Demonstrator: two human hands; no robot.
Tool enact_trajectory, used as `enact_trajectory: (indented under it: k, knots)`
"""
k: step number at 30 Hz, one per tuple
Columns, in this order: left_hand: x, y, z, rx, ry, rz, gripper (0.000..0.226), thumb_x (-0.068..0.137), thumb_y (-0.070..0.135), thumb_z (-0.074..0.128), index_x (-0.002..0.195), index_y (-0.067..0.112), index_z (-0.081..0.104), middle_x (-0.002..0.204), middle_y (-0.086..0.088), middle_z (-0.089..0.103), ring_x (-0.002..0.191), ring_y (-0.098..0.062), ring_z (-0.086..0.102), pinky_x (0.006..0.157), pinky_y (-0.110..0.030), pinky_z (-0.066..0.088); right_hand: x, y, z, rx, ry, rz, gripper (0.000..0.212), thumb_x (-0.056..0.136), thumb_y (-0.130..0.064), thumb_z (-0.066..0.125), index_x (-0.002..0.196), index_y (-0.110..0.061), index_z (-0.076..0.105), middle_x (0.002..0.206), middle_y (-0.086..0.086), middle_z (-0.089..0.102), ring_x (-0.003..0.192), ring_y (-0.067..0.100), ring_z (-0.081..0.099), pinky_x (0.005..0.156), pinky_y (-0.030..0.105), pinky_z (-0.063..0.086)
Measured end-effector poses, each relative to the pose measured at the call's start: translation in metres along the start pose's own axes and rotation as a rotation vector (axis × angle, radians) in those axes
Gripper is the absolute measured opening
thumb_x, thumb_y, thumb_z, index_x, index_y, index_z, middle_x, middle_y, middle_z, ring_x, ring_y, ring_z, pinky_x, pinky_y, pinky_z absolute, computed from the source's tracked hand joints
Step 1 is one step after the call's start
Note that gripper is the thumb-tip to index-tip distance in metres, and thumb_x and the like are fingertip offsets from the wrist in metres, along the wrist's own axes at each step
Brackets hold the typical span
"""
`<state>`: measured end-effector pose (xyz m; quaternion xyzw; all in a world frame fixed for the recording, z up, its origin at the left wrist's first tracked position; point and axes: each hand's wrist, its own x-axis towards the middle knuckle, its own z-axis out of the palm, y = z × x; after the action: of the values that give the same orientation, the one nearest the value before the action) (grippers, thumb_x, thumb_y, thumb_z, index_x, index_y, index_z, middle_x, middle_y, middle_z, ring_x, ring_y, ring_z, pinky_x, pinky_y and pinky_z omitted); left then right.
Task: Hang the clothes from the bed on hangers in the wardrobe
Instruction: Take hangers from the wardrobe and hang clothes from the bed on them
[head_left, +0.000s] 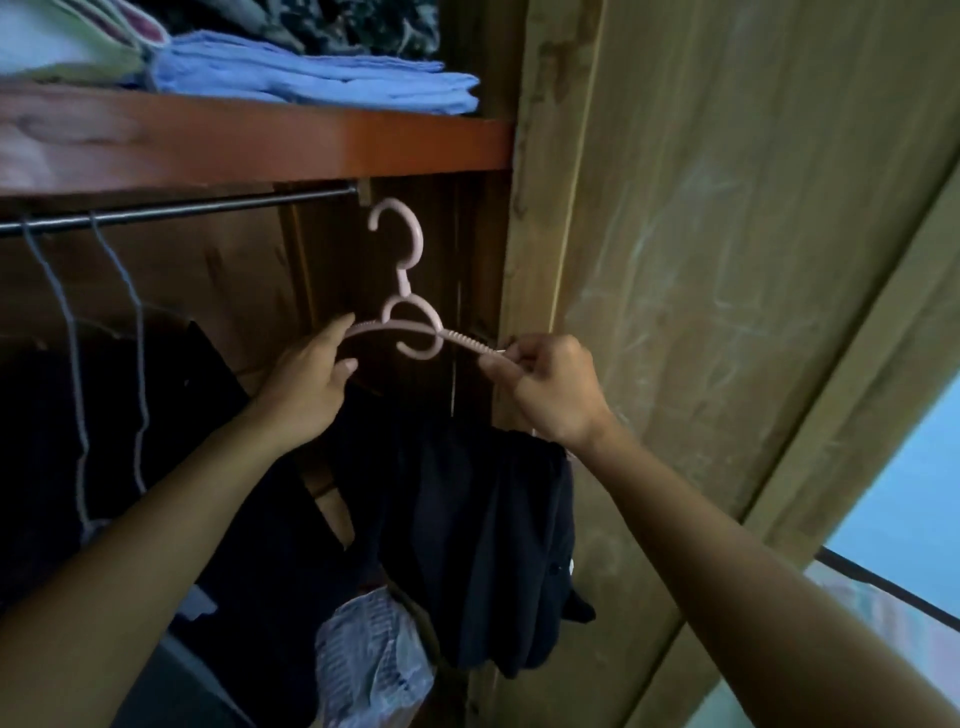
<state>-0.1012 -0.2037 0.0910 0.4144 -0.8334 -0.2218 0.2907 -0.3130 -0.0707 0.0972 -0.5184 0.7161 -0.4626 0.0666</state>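
Note:
A pale pink plastic hanger is held up inside the wardrobe, its hook just below and right of the metal rail and not on it. My left hand holds the hanger's left arm. My right hand pinches its ribbed right end. A dark navy garment hangs down from below my right hand; how it sits on the hanger is hidden.
Two thin wire hangers hang on the rail at left, with dark clothes below. Folded blue fabric lies on the orange-brown shelf above. The open wooden wardrobe door stands at right. A crumpled plastic bag sits low down.

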Motion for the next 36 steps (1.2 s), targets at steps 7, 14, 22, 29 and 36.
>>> enact_trajectory:
  k: [7, 14, 22, 29, 36]
  knots:
    - [-0.006, 0.047, 0.041, -0.072, 0.026, 0.184, 0.031, 0.102, 0.018, 0.046, 0.132, 0.016, 0.053, 0.121, -0.003, 0.061, 0.113, -0.022, 0.057, 0.088, -0.031, 0.043, -0.042, 0.029, -0.074, -0.026, 0.077, 0.003, 0.027, 0.087, -0.038, 0.073, 0.067, -0.021, 0.07, 0.049, -0.01, 0.052, 0.047, 0.004, 0.046, 0.052, 0.022, 0.034]
    - [-0.022, 0.102, 0.088, -0.309, 0.068, 0.409, 0.011, 0.1, 0.013, 0.051, 0.096, 0.015, 0.061, 0.079, 0.006, 0.056, 0.071, 0.001, 0.052, 0.064, -0.015, 0.04, -0.094, 0.059, -0.154, -0.128, 0.204, 0.013, 0.035, 0.088, -0.037, 0.072, 0.065, -0.012, 0.066, 0.045, -0.01, 0.043, 0.045, 0.007, 0.04, 0.05, 0.021, 0.028]
    - [-0.036, 0.159, 0.142, -0.564, -0.052, 0.511, 0.021, 0.091, 0.017, 0.058, 0.082, 0.036, 0.062, 0.076, 0.02, 0.065, 0.071, 0.007, 0.056, 0.067, -0.009, 0.042, -0.159, 0.065, -0.223, -0.059, 0.178, 0.152, 0.021, 0.093, -0.024, 0.069, 0.074, -0.016, 0.071, 0.053, -0.004, 0.063, 0.041, 0.005, 0.038, 0.046, 0.013, 0.029]
    - [-0.036, 0.19, 0.172, -0.702, -0.289, 0.654, 0.031, 0.084, 0.02, 0.061, 0.078, 0.049, 0.068, 0.071, 0.023, 0.066, 0.068, 0.003, 0.058, 0.066, -0.012, 0.045, -0.208, 0.061, -0.245, -0.181, 0.338, 0.305, 0.015, 0.09, -0.027, 0.071, 0.078, -0.02, 0.073, 0.06, -0.001, 0.07, 0.051, 0.014, 0.051, 0.053, 0.025, 0.041]
    - [-0.051, 0.219, 0.191, -0.785, -0.452, 0.838, 0.015, 0.089, 0.015, 0.064, 0.089, 0.029, 0.067, 0.08, 0.001, 0.065, 0.073, -0.005, 0.06, 0.067, -0.02, 0.048, -0.267, 0.042, -0.247, -0.287, 0.518, 0.431, 0.012, 0.09, -0.019, 0.071, 0.079, -0.015, 0.073, 0.07, 0.004, 0.073, 0.057, 0.01, 0.062, 0.055, 0.013, 0.044]
